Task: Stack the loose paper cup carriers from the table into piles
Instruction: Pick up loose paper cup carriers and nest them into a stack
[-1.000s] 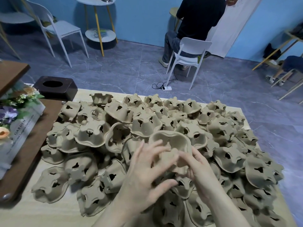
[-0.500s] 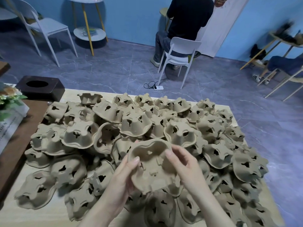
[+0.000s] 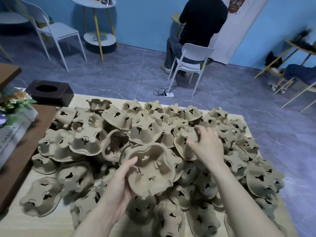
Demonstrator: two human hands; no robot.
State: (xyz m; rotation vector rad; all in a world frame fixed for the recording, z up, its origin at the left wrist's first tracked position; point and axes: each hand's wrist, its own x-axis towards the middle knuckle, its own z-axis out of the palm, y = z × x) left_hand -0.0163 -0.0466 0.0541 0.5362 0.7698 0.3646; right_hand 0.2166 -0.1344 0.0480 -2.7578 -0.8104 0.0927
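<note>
1. Left hand [image 3: 119, 183] closed on the near-left rim of a held carrier [image 3: 150, 170], thumb on the inner lip, other fingers hidden beneath.
2. Held carrier raised above the heap at centre, tilted, hollow side facing up toward the camera, small cut-outs visible in its floor.
3. Right hand [image 3: 207, 147] reached forward and to the right of the held carrier, palm down, fingers curled over the top of a second carrier [image 3: 185, 142]; thumb on its near side, fingertips on its far edge. Grasping it, by the look of it, though not lifted clear of the pile.
4. Second carrier upside down, resting among its neighbours, just beyond and right of the held one, their rims close or touching; cannot tell which.
5. Loose carriers [image 3: 87, 142] spread over nearly the whole wooden table [image 3: 80, 101], mostly bottoms up, overlapping and leaning on each other, no tidy pile visible.
6. Dark box [image 3: 49, 94] with a round hole in its lid at the far-left corner of the table.
7. Flowers [image 3: 17, 101] and a lettered crate at the left edge on a darker brown surface.
8. Beyond the table: seated person [image 3: 200, 26] with back turned on a white chair [image 3: 191, 59], and another empty white chair [image 3: 56, 31] at far left.
</note>
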